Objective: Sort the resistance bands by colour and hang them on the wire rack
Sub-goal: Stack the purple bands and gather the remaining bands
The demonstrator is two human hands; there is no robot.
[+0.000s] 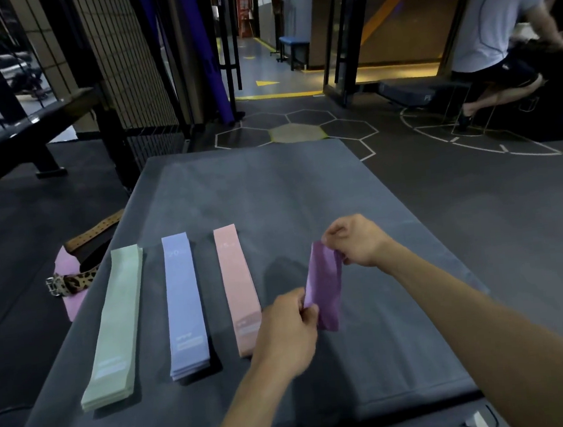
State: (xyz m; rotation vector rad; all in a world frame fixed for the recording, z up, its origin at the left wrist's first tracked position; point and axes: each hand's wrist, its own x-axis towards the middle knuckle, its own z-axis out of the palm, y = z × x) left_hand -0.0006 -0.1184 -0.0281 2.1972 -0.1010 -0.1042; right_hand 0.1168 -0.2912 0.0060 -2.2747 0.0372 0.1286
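Purple band (325, 288) pinched by both hands' fingers, left (286, 333), right (356, 240) | print on stacked bands unreadable

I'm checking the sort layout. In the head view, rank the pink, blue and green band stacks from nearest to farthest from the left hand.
From the left hand, which pinches the purple band:
1. Pink stack, right beside the hand, partly under it.
2. Blue stack, in the middle of the row.
3. Green stack, at the table's left edge.
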